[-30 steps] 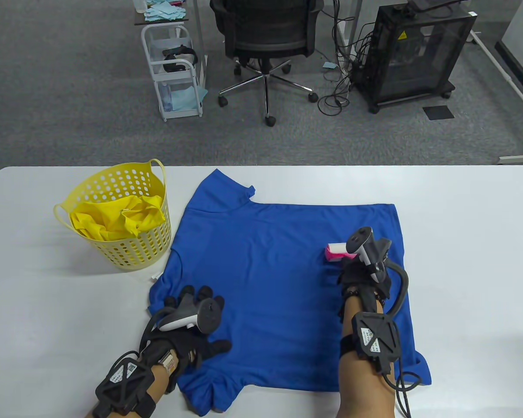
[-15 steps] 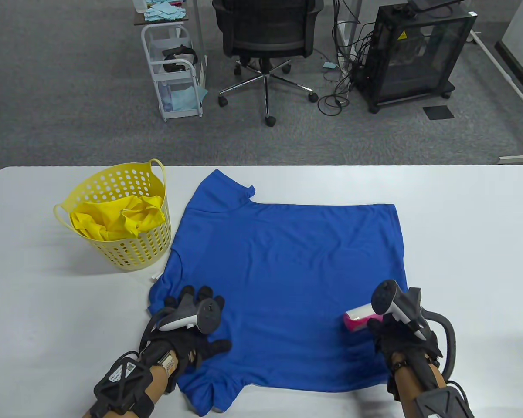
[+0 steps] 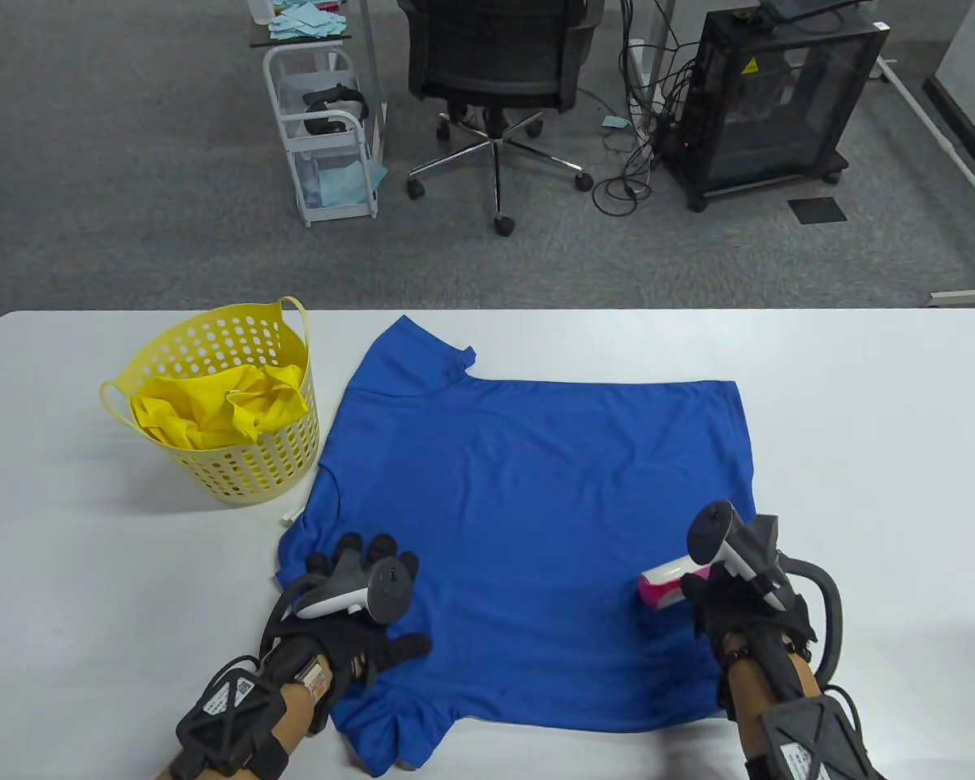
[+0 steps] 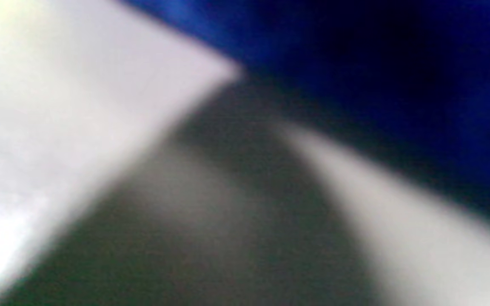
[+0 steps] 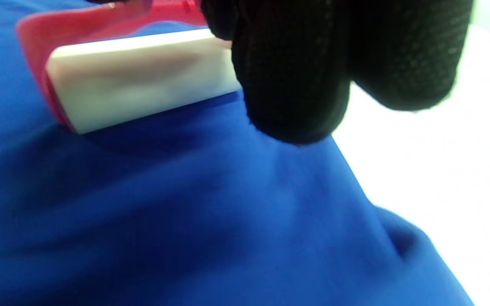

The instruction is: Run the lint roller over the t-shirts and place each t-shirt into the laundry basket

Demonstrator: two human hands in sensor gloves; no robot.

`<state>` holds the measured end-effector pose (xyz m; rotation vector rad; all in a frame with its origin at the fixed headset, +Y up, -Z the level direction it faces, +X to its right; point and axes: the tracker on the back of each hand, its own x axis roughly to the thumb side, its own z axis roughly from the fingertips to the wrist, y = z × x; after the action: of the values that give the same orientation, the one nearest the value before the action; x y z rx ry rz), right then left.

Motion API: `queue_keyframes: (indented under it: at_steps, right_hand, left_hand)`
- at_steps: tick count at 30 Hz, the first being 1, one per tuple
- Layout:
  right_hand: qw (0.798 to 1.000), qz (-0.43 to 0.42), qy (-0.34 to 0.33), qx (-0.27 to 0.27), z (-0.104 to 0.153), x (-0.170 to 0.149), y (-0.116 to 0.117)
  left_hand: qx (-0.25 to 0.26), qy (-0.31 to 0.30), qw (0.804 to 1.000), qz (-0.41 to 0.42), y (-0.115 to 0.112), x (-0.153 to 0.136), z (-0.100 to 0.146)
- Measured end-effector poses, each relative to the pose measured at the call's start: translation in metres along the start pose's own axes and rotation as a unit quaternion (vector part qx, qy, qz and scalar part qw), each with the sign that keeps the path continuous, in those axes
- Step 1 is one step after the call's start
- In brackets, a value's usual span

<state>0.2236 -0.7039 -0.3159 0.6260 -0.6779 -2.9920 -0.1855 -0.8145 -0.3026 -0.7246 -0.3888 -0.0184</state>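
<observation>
Grey office carpet up behind, and on the white worktop [image 3: 861, 422] a bright blue fabric t-shirt [image 3: 528, 487] lies spread flat beside the perforated yellow plastic laundry basket [image 3: 248, 475], which holds yellow cloth. Right hand [image 3: 739, 605] grips the pink-framed white lint roller [image 3: 665, 587], drum down on the shirt near its right hem. Left hand [image 3: 357, 617] lies flat, fingers spread, pinning the near-left corner. Best here: keep that pin firm, roll straight with light, even pressure, overlapping passes. Roller handle is buried under the glove; left wrist view is pure blur.
</observation>
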Motion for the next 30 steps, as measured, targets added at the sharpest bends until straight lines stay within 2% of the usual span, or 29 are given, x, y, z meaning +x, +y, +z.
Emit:
queue_keyframes:
  at_steps: [4,8,10,14,18,21,27,30]
  right_hand:
    - [0.998,-0.058,0.038,-0.003,-0.036,0.021,-0.014]
    - [0.992,-0.102,0.068,-0.018,-0.066,0.041,-0.015]
    - [0.987,-0.131,0.083,-0.034,-0.075,0.051,-0.011]
    - [0.986,-0.135,0.086,-0.049,-0.084,0.064,-0.007]
    - [0.988,-0.126,0.077,-0.039,-0.076,0.06,-0.009]
    - [0.995,-0.077,0.065,-0.022,-0.061,0.049,-0.01]
    - [0.999,-0.01,0.034,-0.03,-0.016,0.019,0.008]
    - [0.999,-0.012,0.024,-0.026,0.001,0.006,0.017]
  left_hand:
    - [0.0,0.0,1.0,0.0,0.0,0.0,0.0]
    - [-0.002,0.004,1.0,-0.001,0.0,0.0,0.0]
    - [-0.002,0.006,1.0,-0.003,0.0,0.001,0.0]
    - [-0.002,0.005,1.0,0.0,0.0,0.001,0.0]
    - [-0.002,0.004,1.0,0.0,-0.001,0.001,0.0]
    - [-0.003,0.001,1.0,0.002,-0.001,0.001,-0.001]
    - [-0.003,0.001,1.0,0.002,-0.001,0.001,-0.001]
    - [-0.003,0.001,1.0,0.002,-0.001,0.0,-0.001]
